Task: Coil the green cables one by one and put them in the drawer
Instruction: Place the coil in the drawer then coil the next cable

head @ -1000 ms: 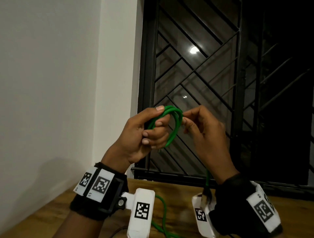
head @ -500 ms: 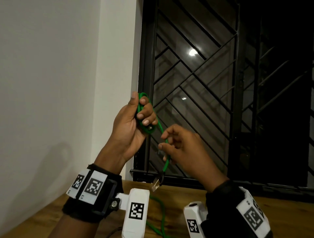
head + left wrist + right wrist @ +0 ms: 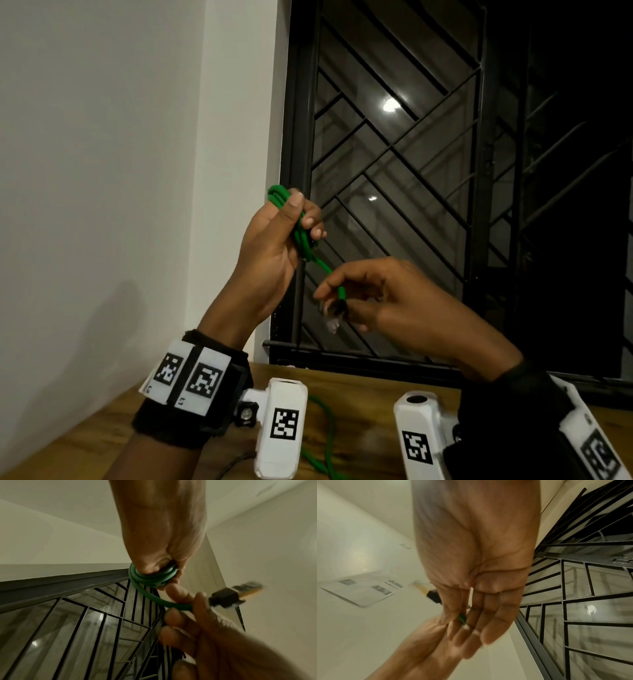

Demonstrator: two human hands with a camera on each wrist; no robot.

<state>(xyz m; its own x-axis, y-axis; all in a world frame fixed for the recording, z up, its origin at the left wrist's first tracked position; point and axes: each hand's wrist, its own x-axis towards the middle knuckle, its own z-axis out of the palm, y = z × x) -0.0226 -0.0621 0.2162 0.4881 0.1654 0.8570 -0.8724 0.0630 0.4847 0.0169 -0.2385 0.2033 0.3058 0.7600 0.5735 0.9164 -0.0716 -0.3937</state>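
My left hand (image 3: pixel 291 222) is raised in front of the window and grips a small coil of green cable (image 3: pixel 301 236), thumb on top and fingers curled round the loops (image 3: pixel 150 578). A short free tail runs down to my right hand (image 3: pixel 337 301), which pinches it just behind the black-booted clear plug (image 3: pixel 226 597). The plug (image 3: pixel 334 322) hangs below the right fingers. In the right wrist view only a sliver of green cable (image 3: pixel 462 618) shows between the fingers. Another green cable (image 3: pixel 325 442) lies on the wooden table between my wrists. No drawer is in view.
The wooden table (image 3: pixel 85 442) runs along the bottom, against a white wall (image 3: pixel 102 171) on the left. A dark window with a black metal grille (image 3: pixel 428 171) stands directly behind the hands. A thin dark cord (image 3: pixel 236 462) lies on the table near my left wrist.
The left hand turned the coil upright and moved it up and left. The right hand slid down the tail to its plug end, so the free tail is now short.
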